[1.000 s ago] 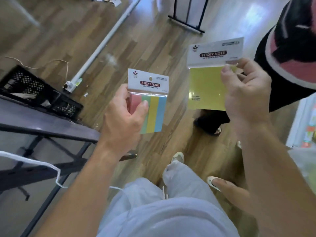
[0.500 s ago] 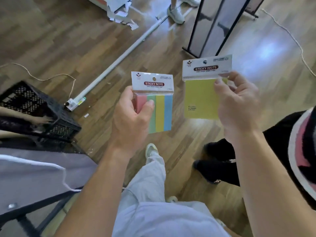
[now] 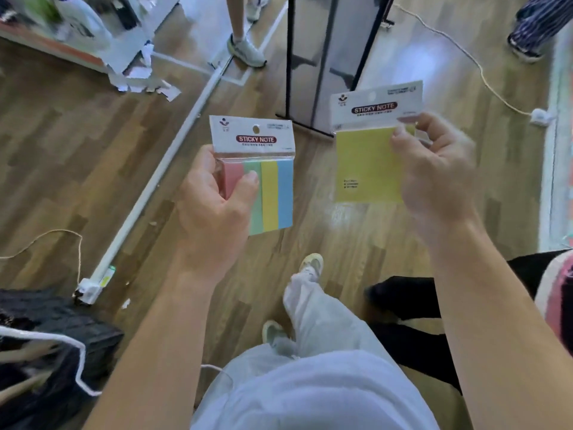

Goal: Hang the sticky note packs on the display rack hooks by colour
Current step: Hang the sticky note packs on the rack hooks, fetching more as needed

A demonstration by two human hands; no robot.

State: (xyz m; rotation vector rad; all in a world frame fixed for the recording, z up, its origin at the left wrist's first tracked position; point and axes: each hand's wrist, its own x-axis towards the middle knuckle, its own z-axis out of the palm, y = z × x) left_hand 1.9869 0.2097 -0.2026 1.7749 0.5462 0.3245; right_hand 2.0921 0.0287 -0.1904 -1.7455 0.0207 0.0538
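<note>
Head view looks down at two hands held up over a wooden floor (image 3: 77,169), each with one pack of sticky notes. The left hand (image 3: 214,212) is clamped on a striped pack (image 3: 273,187): its thumb lies across the front over the pink and green strips, and the other fingers are hidden behind. This pack stands upright, with pink, green, yellow and blue strips side by side under a white header card that reads STICKY NOTE and has a small hang hole. The right hand (image 3: 437,181) grips a yellow pack (image 3: 362,166) by its right edge, with curled fingertips pressed on the front just below the header card. The yellow pack is held a little higher than the striped one and tilted slightly, and the two packs are apart, with bare floor showing between them. Neither pack is on a hook. Beyond the packs a black-framed panel (image 3: 322,57) stands on the floor; whether it carries hooks cannot be told. A long white pole (image 3: 161,175) lies slantwise on the floor at the left, and a pale cord (image 3: 465,51) trails across the floor at the upper right. Below the hands are the person's pale trousers (image 3: 319,321) and a light shoe (image 3: 311,265). A blurred black crate (image 3: 46,336) sits at the lower left.
</note>
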